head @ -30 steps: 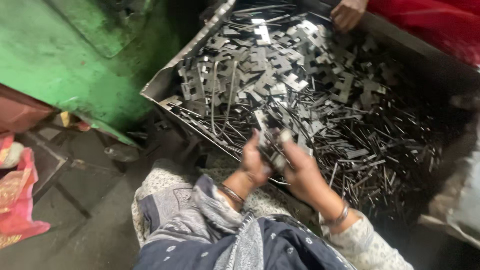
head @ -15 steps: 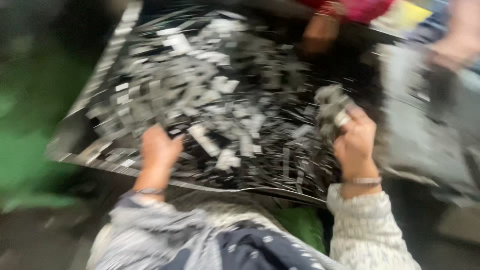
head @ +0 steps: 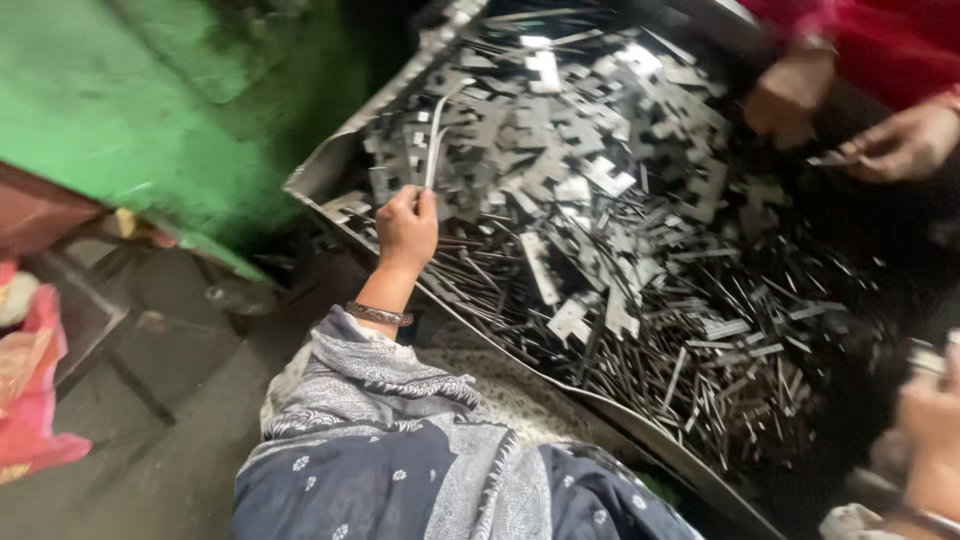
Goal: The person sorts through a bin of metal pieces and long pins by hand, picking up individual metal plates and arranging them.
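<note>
A large metal tray (head: 330,172) holds a heap of dark stamped metal plates (head: 585,170) and thin rods (head: 740,350). My left hand (head: 405,228) is at the tray's near left rim, pinching a few long thin metal strips (head: 436,125) that stand up from the heap. My right hand (head: 935,425) is blurred at the right edge of the view, over the tray's near right corner. It appears to grip a small pale stack of metal pieces (head: 928,357). A patterned grey and navy shawl (head: 400,450) covers my arm and lap.
Another person's two hands (head: 790,95) work at the tray's far right side, below a red sleeve (head: 880,40). A green machine body (head: 150,100) stands to the left. Pink cloth (head: 30,400) lies on the grey floor at the lower left.
Both hands were together over the tray's front a second ago, then spread apart. My left hand has now moved to the left rim and taken hold of thin strips; my right hand went far right.
</note>
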